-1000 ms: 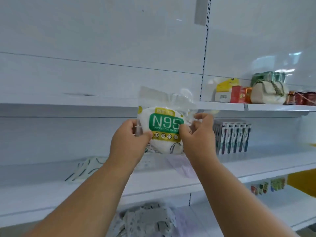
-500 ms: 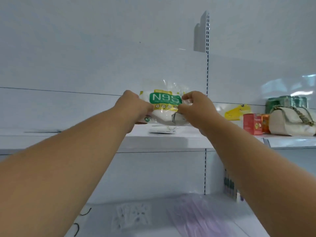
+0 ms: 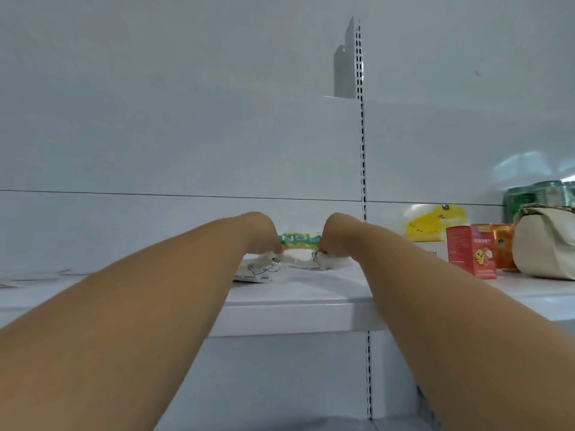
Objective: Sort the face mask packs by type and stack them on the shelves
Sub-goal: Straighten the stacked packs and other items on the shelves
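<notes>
An N95 mask pack (image 3: 299,241), clear plastic with a green and yellow label, lies low over the upper white shelf (image 3: 295,309). My left hand (image 3: 259,233) grips its left end and my right hand (image 3: 337,234) grips its right end, both with fingers curled downward. Under it a second clear N95 pack (image 3: 259,270) lies flat on the shelf, partly hidden by my left forearm. The held pack touches or nearly touches that lower pack; I cannot tell which.
To the right on the same shelf stand a red box (image 3: 471,251), an orange jar (image 3: 503,250), a beige pouch (image 3: 546,244), green cans (image 3: 535,197) and a yellow-printed pack (image 3: 432,223). A slotted upright (image 3: 362,150) divides the back panel. Flat papers (image 3: 37,276) lie far left.
Both hands carried the N95 pack up from the middle shelf level and lowered it onto the upper shelf, tilting it flat over the pack lying there. My view rose with it.
</notes>
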Demonstrator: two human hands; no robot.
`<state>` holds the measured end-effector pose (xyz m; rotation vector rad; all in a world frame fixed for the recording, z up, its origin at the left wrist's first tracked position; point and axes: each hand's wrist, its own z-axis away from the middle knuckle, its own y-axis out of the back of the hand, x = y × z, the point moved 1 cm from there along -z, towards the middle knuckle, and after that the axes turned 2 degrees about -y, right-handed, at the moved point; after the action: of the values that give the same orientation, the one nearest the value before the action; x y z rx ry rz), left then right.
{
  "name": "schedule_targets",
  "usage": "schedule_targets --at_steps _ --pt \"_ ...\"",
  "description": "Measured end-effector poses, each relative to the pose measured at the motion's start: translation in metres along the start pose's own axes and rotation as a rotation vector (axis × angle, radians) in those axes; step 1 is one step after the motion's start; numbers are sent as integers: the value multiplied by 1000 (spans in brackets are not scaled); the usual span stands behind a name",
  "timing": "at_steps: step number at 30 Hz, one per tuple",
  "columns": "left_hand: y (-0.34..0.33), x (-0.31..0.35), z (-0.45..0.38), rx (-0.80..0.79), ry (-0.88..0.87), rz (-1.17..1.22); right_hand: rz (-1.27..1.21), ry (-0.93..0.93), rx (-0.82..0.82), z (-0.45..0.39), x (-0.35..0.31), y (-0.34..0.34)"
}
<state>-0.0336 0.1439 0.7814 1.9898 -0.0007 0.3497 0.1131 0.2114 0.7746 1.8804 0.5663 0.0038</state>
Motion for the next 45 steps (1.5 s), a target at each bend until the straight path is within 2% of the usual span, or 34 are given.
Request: schedule_targets --at_steps 3,6,8,17,25,31,35,39,43,45 --pt "-14 -5 -8 14 -54 -144 87 42 31 -12 7 -12" --pt "-3 -4 -6 242 -72 -165 74 132 127 -13 1 -11" --pt "2 1 3 310 -108 -175 33 229 199 -6 -3 -5" --pt "18 -30 103 340 -195 -76 -34 318 353 77 -43 9" --pt "43 -108 243 427 -223 33 -170 347 451 221 -123 -1" --pt "14 -201 383 298 -217 -7 -251 417 347 348 -194 -57" --pt "-18 -260 461 284 -124 12 -255 472 270 408 -229 -103" --pt "-53 -303 525 196 -8 -44 -373 514 182 452 -253 -160" --pt "-96 -343 575 155 113 -25 -428 586 20 485 -263 -231" --pt "-116 -359 592 79 164 -33 -434 583 -28 494 -265 -265"
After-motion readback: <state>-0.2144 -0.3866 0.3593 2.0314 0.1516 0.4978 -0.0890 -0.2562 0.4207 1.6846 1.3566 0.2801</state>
